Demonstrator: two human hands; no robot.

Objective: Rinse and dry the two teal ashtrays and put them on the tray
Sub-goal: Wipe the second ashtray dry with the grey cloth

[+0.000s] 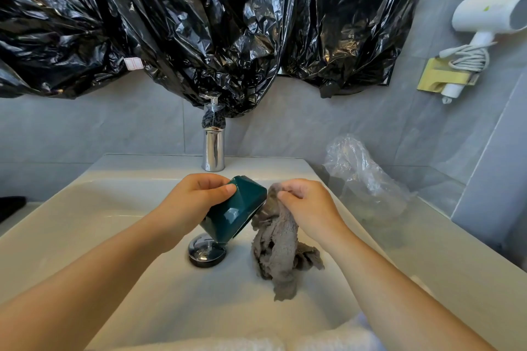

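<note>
My left hand (pixel 189 199) grips a teal faceted ashtray (pixel 236 212), tilted on its side over the white sink basin (pixel 114 225), its underside turned toward me. My right hand (pixel 309 205) holds a grey cloth (pixel 281 248) by its top end. The upper part of the cloth touches the right edge of the ashtray and the rest hangs down into the basin. Only one ashtray is in view, and no tray shows.
A chrome drain plug (pixel 206 251) sits in the basin under the ashtray. The chrome faucet (pixel 213 145) stands behind. Crumpled clear plastic (pixel 362 177) lies on the counter at right. A white hair dryer (pixel 482 25) hangs on the wall. Black plastic sheeting (pixel 199 23) covers the mirror area.
</note>
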